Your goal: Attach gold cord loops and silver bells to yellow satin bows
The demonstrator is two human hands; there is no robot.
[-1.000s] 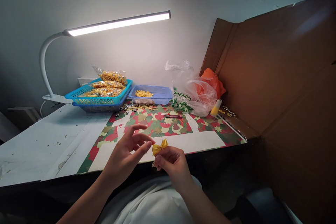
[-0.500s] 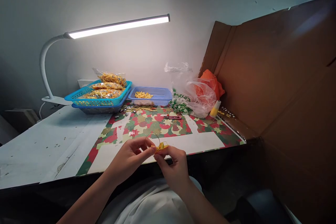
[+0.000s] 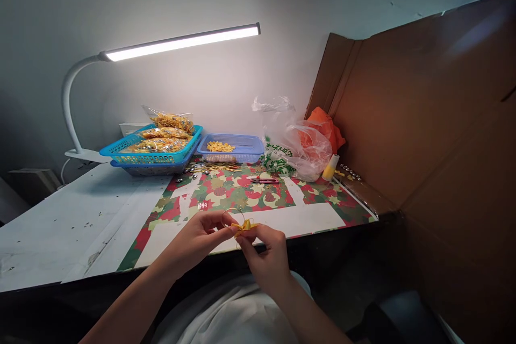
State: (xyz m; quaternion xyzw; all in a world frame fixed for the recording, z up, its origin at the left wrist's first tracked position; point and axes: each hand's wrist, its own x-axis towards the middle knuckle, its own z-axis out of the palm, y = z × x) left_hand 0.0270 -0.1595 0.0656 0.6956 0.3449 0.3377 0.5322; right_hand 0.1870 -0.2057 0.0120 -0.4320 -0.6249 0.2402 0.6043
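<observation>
At the patterned red-and-green tabletop's (image 3: 226, 197) near edge, left hand (image 3: 193, 244) and right hand (image 3: 271, 260) pinch a small yellow ribbon bow (image 3: 247, 224), apparently adjusting it; the next move calls for steady fingertips.

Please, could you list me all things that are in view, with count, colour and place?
Ribbon bow: one, yellow, between both hands
Thin loop: one, beside bow
Lamp: one, white, lit, left
Top basket: one, turquoise, left
Bottom basket: one, blue, beneath it
Packets: at least three, clear with yellow contents, top basket
Small basket: one, periwinkle, centre
Loose pieces: many, yellow, inside it
Strips: many, golden, before it
Balls: several, silver, table's middle and right
Snips: one, dark reddish, centre
Bags: clear and orange, count unclear, right
Tube: one, yellow-white, right
Cardboard: brown, right
Table: one, whitish, patterned covering
Left hand, right hand: at bow
</observation>
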